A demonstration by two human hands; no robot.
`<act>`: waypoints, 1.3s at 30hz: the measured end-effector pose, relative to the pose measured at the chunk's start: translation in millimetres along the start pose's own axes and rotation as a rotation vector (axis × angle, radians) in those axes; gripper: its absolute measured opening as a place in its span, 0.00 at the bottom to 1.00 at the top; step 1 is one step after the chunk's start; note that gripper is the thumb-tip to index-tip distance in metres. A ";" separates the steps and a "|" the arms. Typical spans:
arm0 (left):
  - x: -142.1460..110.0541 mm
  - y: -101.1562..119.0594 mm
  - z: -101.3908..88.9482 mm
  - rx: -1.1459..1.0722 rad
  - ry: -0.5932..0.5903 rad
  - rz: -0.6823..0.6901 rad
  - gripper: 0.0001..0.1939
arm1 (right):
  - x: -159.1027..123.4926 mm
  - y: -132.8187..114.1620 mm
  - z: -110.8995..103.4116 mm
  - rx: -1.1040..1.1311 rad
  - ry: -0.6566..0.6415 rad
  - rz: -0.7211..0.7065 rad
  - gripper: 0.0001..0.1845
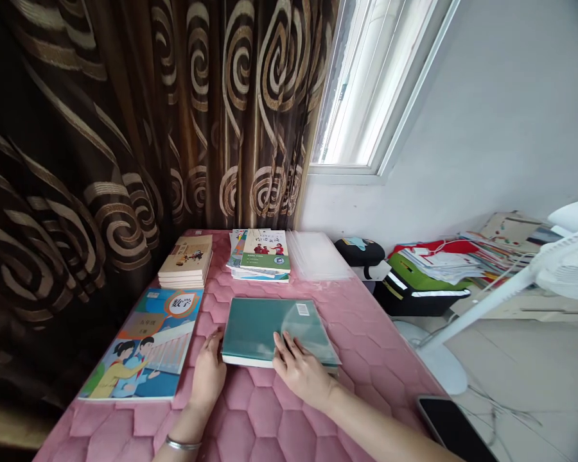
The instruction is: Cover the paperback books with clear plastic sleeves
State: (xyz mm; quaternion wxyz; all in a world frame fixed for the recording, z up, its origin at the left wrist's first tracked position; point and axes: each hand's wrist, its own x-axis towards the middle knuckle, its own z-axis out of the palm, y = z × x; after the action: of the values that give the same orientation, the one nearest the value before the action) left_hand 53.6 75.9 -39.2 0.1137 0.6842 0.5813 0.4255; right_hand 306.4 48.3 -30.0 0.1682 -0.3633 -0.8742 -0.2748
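Note:
A green book [264, 327] with a barcode label lies flat on the pink quilted table cover [250, 417]. Clear plastic, apparently a book cover, sticks out past its right edge. My left hand [209, 369] grips the book's left edge near the front corner, its fingers partly hidden. Across the front part of the cover my right hand [301, 372] rests with fingers stretched out and lying flat. To the left of my left hand is a blue maths textbook [166, 350] with two drawn children on it.
Behind stand a stack of tan books [185, 260], a pile of textbooks [264, 251] and a stack of clear plastic covers [318, 255]. A phone [455, 427] lies at the right front edge. Beyond are a white fan [491, 301] and a bag [419, 282] with papers.

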 end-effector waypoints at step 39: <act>-32.8 17.1 -50.5 0.379 -0.298 0.625 0.17 | -109.4 49.2 -59.3 0.338 -0.094 0.293 0.20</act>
State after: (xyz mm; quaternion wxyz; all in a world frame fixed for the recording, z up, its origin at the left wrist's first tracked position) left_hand 30.7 24.4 -11.9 -0.0664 0.8914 0.3903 0.2206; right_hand 422.1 -18.1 -19.4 0.2240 -0.4654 -0.8526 -0.0798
